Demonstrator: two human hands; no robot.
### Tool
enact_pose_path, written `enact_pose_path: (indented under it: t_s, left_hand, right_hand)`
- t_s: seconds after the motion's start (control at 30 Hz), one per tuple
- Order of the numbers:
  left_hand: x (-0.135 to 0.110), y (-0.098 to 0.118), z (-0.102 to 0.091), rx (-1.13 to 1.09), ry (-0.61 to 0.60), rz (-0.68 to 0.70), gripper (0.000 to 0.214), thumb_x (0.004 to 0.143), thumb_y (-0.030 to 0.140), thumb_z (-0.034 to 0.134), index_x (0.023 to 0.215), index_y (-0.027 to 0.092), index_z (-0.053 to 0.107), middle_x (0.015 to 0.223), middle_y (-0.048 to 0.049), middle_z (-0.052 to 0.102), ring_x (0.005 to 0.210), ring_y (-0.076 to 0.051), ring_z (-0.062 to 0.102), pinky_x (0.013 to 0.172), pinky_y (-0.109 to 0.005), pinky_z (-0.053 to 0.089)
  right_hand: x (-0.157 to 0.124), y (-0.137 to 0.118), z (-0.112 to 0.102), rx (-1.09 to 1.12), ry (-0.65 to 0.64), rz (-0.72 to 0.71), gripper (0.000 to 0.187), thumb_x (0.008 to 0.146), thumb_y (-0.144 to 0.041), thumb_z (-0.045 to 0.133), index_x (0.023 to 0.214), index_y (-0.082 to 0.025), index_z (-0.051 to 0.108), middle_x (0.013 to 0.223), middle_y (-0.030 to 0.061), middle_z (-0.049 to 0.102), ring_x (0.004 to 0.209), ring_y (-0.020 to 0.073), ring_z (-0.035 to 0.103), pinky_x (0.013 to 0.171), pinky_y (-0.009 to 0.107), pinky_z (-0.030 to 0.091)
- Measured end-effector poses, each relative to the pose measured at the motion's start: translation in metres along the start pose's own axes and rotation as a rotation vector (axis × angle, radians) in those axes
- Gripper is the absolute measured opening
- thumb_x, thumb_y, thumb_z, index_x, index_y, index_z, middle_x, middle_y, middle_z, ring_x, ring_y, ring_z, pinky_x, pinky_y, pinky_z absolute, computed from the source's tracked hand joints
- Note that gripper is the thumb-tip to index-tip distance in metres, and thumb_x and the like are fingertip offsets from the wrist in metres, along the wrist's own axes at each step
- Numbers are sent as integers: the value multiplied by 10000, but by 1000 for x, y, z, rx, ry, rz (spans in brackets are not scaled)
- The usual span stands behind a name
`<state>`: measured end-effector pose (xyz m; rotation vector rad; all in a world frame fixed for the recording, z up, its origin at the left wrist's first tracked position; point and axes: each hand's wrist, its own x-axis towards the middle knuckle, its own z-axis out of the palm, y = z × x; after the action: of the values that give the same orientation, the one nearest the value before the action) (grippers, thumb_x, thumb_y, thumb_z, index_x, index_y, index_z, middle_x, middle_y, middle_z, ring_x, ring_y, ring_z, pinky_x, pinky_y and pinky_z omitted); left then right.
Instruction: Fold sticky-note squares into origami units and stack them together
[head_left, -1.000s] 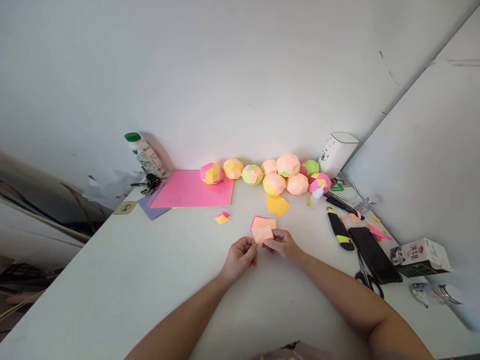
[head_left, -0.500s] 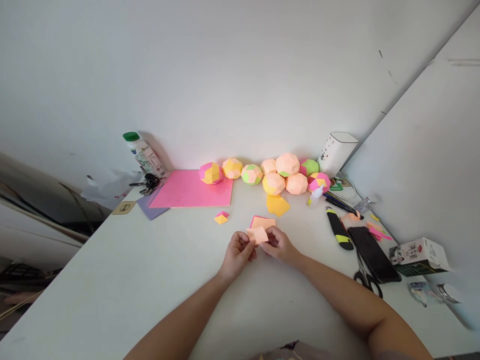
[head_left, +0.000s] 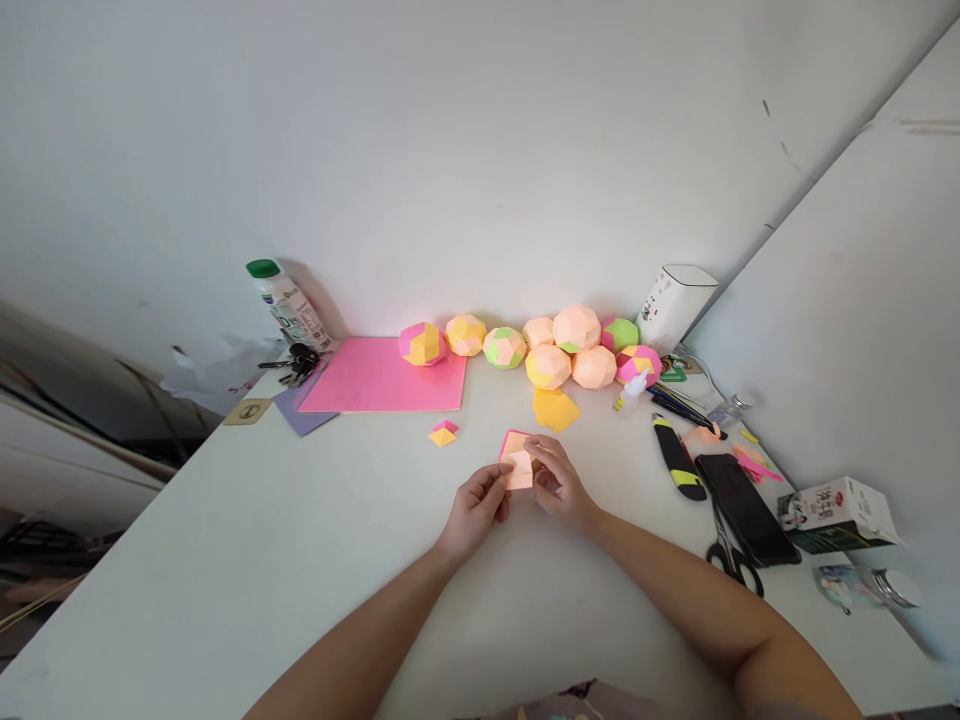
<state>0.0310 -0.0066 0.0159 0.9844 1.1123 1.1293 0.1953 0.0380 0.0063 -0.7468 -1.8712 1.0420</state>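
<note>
A small peach sheet of paper [head_left: 519,474] is held up above the table in both hands. My left hand [head_left: 478,505] pinches its left edge between thumb and fingers. My right hand [head_left: 559,485] is closed around its right side, with the index finger at the upper right corner. Just behind, partly hidden by the held sheet and my fingers, lies a stack of peach and pink paper [head_left: 514,441]. A small folded pink and yellow paper piece [head_left: 444,433] rests to the left, and yellow-orange paper squares [head_left: 556,409] lie farther back.
Several faceted paper balls [head_left: 550,366] line the wall, one on a pink board [head_left: 375,385]. A bottle [head_left: 292,308] and keys [head_left: 301,362] stand at left. To the right lie a utility knife [head_left: 679,457], scissors [head_left: 731,560], a black phone [head_left: 750,510], a glue bottle [head_left: 632,390] and a carton [head_left: 838,512].
The peach sheet has turned more upright between my hands. My right index finger has moved up to its upper corner, while my left hand keeps its pinch.
</note>
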Motion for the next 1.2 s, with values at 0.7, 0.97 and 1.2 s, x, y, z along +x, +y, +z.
enact_pose_path:
  t_s: [0.7,0.97,1.2]
  left_hand:
    - [0,-1,0,-11,-98,94,276,811,396,554,718,181,407,688,36,482,495,-50,398,454,-185,312]
    - [-1,-3,0,-20,-100,80,293,790,324,597,664,175,379,882,-33,598,585,-76,515,511,-215,378]
    - [-1,-7,-2,-12,-126,114,225,792,294,604,742,181,416,819,3,544,649,-83,498,579,-216,396]
  right_hand:
    - [2,-3,0,154,-56,344,286,774,-431,598,720,-159,526,617,-27,448,534,90,373,490,222,334]
    - [3,-6,-1,130,13,374,333,728,-424,637,623,-177,438,567,-56,351,531,89,333,491,222,311]
    - [5,-11,-3,91,-72,350,323,762,-432,594,606,-161,516,559,-35,392,530,97,341,494,233,305]
